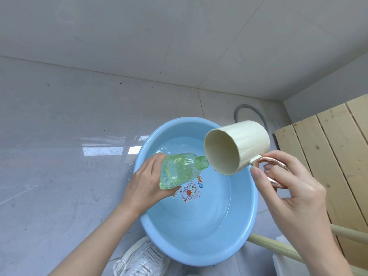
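Note:
My left hand [147, 182] grips a clear green plastic bottle [180, 169] with no cap, tilted so its neck touches the rim of a cream mug [239, 146]. The bottle holds pale yellow-green liquid. My right hand [286, 186] holds the mug by its copper-coloured handle [272, 168], the mug tipped on its side with its mouth toward the bottle. Both are above a blue plastic basin [245, 226] that holds shallow water and has a cartoon sticker on its bottom.
The basin stands on a grey tiled floor [59, 156] near a wall corner. A grey hose [251, 112] curves behind the mug. Wooden slats [328, 146] stand to the right, a wooden pole [278, 248] lies below them, and a white sneaker [139, 259] is at the basin's near edge.

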The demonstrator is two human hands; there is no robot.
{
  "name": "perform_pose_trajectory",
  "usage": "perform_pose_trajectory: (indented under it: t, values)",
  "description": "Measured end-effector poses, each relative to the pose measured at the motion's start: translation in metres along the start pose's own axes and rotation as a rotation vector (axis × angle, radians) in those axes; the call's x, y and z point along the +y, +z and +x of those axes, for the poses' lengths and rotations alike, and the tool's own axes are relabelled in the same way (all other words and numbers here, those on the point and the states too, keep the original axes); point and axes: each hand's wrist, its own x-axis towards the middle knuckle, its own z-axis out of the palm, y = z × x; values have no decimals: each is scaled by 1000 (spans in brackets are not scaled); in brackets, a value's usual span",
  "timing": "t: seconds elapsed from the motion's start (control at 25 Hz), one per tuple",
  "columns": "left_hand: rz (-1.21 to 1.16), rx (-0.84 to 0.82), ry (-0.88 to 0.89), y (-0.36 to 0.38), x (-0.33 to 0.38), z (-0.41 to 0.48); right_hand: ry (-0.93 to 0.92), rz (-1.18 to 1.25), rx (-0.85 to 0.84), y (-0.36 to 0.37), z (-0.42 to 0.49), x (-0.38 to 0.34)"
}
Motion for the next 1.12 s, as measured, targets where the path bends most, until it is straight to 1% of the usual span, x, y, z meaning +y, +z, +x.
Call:
perform_pose_trajectory:
  t: [0.4,0.92,1.12]
  values:
    - [13,32,23,0,0,0,-33,-46,24,0,-1,0]
    - [0,16,8,1,0,0,-104,-100,27,3,0,-4]
    - [2,39,21,1,0,0,-132,-114,42,5,-1,-3]
